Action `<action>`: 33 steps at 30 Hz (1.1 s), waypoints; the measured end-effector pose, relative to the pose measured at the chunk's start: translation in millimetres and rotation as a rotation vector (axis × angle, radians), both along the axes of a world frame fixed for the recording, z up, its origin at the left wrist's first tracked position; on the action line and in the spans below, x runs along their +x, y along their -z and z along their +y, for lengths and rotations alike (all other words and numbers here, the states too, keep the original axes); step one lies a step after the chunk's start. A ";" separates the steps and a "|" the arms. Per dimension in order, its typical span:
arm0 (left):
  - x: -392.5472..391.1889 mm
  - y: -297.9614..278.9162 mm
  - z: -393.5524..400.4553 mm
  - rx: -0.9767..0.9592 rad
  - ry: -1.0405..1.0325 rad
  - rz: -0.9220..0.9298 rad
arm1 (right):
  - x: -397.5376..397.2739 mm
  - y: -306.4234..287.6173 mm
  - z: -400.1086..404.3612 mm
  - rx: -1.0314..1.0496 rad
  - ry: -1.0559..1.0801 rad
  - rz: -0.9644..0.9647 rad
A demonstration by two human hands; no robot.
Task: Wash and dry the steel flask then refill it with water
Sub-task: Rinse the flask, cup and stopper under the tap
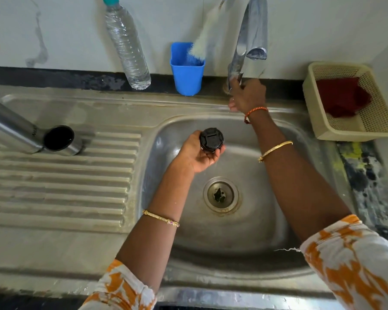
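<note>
The steel flask (pixel 11 128) stands uncapped at the far left on the ribbed draining board (pixel 61 175), with a steel cup (pixel 62 140) beside it, its dark mouth facing me. My left hand (pixel 197 153) holds the flask's black lid (pixel 211 139) over the sink basin (pixel 244 231). My right hand (pixel 246 97) grips the handle at the base of the steel tap (pixel 252 34) behind the basin. No water stream is visible from the spout.
A clear plastic water bottle (pixel 128 48) leans against the wall. A blue cup (pixel 186 70) holds a white bottle brush (pixel 205 39). A cream basket (pixel 349 101) with a red cloth (pixel 343 96) sits at the right. The drain (pixel 221 194) is mid-basin.
</note>
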State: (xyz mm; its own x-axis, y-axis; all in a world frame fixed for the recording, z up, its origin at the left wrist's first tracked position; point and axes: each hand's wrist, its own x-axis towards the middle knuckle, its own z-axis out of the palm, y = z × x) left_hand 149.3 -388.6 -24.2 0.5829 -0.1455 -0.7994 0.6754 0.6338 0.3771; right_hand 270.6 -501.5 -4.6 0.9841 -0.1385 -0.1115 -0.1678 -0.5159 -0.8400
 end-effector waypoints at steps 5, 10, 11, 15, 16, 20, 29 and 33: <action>-7.4 2.8 1.5 -0.026 -0.103 0.001 | -43.1 8.0 -18.2 0.062 -0.065 0.231; -24.7 5.0 4.8 0.007 -0.084 0.009 | -119.0 -1.2 -25.0 0.041 -0.421 0.283; -30.0 3.7 4.6 0.036 -0.062 0.000 | -129.8 -5.1 -23.7 0.050 -0.492 0.306; -52.2 -5.1 6.6 0.141 0.100 -0.049 | -153.0 -18.1 -20.4 -0.239 -0.677 0.235; -58.2 -7.6 7.7 0.146 0.153 -0.066 | -158.1 -23.3 -20.1 -0.296 -0.680 0.201; -77.7 -10.6 14.0 0.319 0.319 -0.123 | -170.9 -40.1 -23.8 -0.189 -0.578 0.191; -125.8 17.5 58.1 1.483 0.841 -0.693 | -209.5 21.5 -28.5 -0.716 -0.272 0.317; -144.1 10.5 67.2 1.543 0.850 -0.831 | -226.7 18.0 -14.2 -0.633 -0.205 0.313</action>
State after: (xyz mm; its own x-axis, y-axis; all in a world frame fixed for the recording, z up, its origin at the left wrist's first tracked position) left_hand 5.2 -321.4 -34.7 0.9892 -0.1039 -0.1030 -0.0328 -0.8434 0.5362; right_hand 44.0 -515.7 -22.6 0.9325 -0.0860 -0.3509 -0.1987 -0.9332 -0.2993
